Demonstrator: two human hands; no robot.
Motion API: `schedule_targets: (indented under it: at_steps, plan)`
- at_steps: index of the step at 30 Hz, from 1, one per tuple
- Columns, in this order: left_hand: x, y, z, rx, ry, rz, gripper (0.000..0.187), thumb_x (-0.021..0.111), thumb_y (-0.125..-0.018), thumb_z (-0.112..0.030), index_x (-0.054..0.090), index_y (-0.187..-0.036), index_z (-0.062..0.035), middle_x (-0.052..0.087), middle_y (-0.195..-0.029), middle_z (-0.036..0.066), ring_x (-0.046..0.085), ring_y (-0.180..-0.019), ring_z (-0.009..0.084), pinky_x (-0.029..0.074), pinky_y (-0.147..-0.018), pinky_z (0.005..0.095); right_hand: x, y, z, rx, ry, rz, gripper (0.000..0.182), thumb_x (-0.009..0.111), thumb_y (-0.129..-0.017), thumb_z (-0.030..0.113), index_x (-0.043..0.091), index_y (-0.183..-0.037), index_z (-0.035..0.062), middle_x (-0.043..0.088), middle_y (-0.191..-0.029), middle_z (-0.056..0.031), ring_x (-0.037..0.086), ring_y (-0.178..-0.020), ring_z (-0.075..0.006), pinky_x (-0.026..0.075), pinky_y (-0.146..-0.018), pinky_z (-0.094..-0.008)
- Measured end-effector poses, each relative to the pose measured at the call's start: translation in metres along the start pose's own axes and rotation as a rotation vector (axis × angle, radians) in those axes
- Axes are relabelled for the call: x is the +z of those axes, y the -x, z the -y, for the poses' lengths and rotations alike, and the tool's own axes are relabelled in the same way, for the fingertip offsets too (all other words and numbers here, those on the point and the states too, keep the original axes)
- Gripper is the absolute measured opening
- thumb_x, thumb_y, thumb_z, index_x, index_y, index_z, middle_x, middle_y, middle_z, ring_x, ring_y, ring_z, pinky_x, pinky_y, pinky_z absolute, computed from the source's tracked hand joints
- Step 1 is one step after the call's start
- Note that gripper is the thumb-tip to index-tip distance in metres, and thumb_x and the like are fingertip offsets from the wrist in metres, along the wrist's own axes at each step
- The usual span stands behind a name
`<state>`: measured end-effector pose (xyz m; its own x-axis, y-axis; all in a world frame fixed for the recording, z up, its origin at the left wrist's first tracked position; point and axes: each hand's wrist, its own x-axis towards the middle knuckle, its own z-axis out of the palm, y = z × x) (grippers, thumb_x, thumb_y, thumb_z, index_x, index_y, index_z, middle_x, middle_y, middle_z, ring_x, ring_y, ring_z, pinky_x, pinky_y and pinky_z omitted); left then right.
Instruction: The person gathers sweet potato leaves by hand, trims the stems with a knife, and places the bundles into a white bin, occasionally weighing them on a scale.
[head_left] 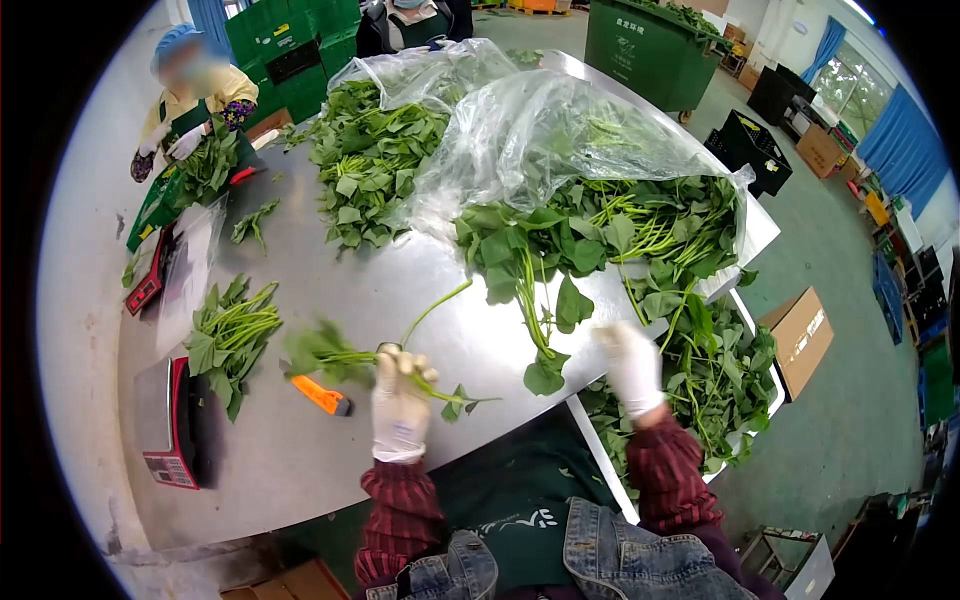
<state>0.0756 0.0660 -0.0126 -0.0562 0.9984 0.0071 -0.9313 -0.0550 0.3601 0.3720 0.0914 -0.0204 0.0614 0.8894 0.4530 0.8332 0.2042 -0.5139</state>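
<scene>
My left hand (402, 405), in a white glove, is closed around a few green leafy stems (345, 357); their leaves point left and are blurred. My right hand (630, 368), also gloved in white, is smeared by motion above the right edge of the metal table (300, 470), beside a white bin full of greens (710, 385); its fingers cannot be made out. Between the hands, loose stems (530, 300) hang from the large pile. An orange-handled tool (320, 396) lies left of my left hand. A small bunch (232, 335) rests further left.
Clear plastic sheeting (530, 130) covers part of the pile. Red scales (172, 425) stand at the left edge. A co-worker (195, 110) holds greens at the far left; another person (415, 25) is behind the table. A cardboard box (800, 340) stands right of the bin.
</scene>
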Motion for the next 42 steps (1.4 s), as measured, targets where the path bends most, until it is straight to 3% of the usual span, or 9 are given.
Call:
schedule_targets:
  at_steps: [3,9,13,18,25,32,36,38,42]
  plan:
    - [-0.006,0.007,0.017,-0.124,-0.056,-0.019,0.016,0.051,-0.093,-0.028,0.05,-0.094,-0.0118,0.047,-0.069,-0.001,0.049,-0.072,0.0147,0.042,-0.065,0.0281,0.056,-0.008,0.035,0.027,0.138,0.306,0.043,0.061,-0.082,0.044,0.056,-0.077,0.0015,0.058,-0.064,-0.0183,0.059,-0.058,-0.0353,0.047,-0.055,-0.0431]
    - [0.007,0.015,0.004,-0.137,-0.439,0.01,0.018,0.048,-0.095,-0.031,0.047,-0.09,-0.0132,0.047,-0.065,0.0,0.047,-0.06,0.0113,0.035,-0.051,0.0238,0.097,-0.028,0.018,0.107,0.029,0.243,0.022,0.06,-0.082,0.024,0.055,-0.078,0.0025,0.061,-0.071,-0.0188,0.06,-0.067,-0.0365,0.047,-0.061,-0.044]
    - [-0.001,0.007,0.018,-0.081,-0.584,-0.117,0.012,0.052,-0.093,-0.023,0.048,-0.092,-0.0115,0.055,-0.081,0.004,0.049,-0.066,0.0122,0.037,-0.053,0.0237,0.032,-0.044,0.061,0.495,-0.73,0.315,0.026,0.062,-0.086,0.021,0.051,-0.071,0.0021,0.05,-0.059,0.0,0.045,-0.052,-0.0044,0.036,-0.047,-0.0219]
    - [0.003,-0.014,0.039,-0.288,-0.447,-0.149,0.01,0.053,-0.091,-0.018,0.05,-0.098,-0.0119,0.054,-0.082,0.001,0.047,-0.064,0.008,0.034,-0.051,0.0219,0.02,-0.026,0.082,0.477,-0.955,0.319,0.022,0.061,-0.087,0.017,0.05,-0.074,0.0039,0.052,-0.059,0.0002,0.045,-0.049,-0.0043,0.036,-0.045,-0.0204]
    - [0.001,-0.008,0.089,-0.451,-0.372,-0.15,0.014,0.06,-0.086,-0.015,0.052,-0.097,-0.0113,0.057,-0.08,-0.002,0.052,-0.064,0.0064,0.036,-0.051,0.0182,0.031,0.03,0.086,-0.299,-0.48,0.23,0.016,0.06,-0.087,0.014,0.056,-0.078,0.0003,0.058,-0.068,-0.007,0.055,-0.057,-0.0134,0.045,-0.052,-0.0273]
    - [0.006,-0.009,0.059,-0.191,-0.393,-0.179,0.019,0.061,-0.085,-0.01,0.051,-0.101,-0.0125,0.056,-0.085,0.001,0.052,-0.069,0.009,0.035,-0.051,0.02,-0.026,0.018,0.044,0.625,-0.621,-0.195,0.019,0.059,-0.088,0.016,0.058,-0.087,-0.003,0.057,-0.066,-0.0063,0.054,-0.052,-0.0116,0.04,-0.047,-0.0212]
    - [0.009,-0.001,0.054,-0.285,-0.283,-0.02,0.025,0.06,-0.088,-0.018,0.052,-0.111,-0.0101,0.059,-0.087,0.003,0.052,-0.072,0.0116,0.037,-0.056,0.0219,-0.024,0.015,-0.017,0.166,0.359,-0.058,0.033,0.061,-0.087,0.03,0.061,-0.091,-0.0024,0.057,-0.061,-0.0005,0.049,-0.049,-0.0056,0.038,-0.045,-0.0216]
    - [0.014,0.005,0.056,-0.344,-0.341,0.019,0.028,0.061,-0.086,-0.02,0.053,-0.11,-0.0077,0.059,-0.087,0.006,0.053,-0.071,0.0151,0.038,-0.056,0.0226,-0.027,0.007,0.016,0.516,-0.488,0.252,0.035,0.064,-0.084,0.031,0.064,-0.091,-0.0029,0.06,-0.068,-0.0126,0.05,-0.052,-0.0141,0.043,-0.051,-0.0315]
    - [0.022,0.013,0.059,-0.402,-0.555,0.133,0.029,0.057,-0.089,-0.021,0.054,-0.111,-0.0022,0.062,-0.089,0.004,0.053,-0.073,0.0102,0.039,-0.06,0.0227,-0.026,-0.011,0.098,0.434,-0.8,0.596,0.034,0.063,-0.085,0.03,0.066,-0.097,-0.0013,0.064,-0.07,-0.0036,0.05,-0.052,-0.0091,0.043,-0.05,-0.0253]
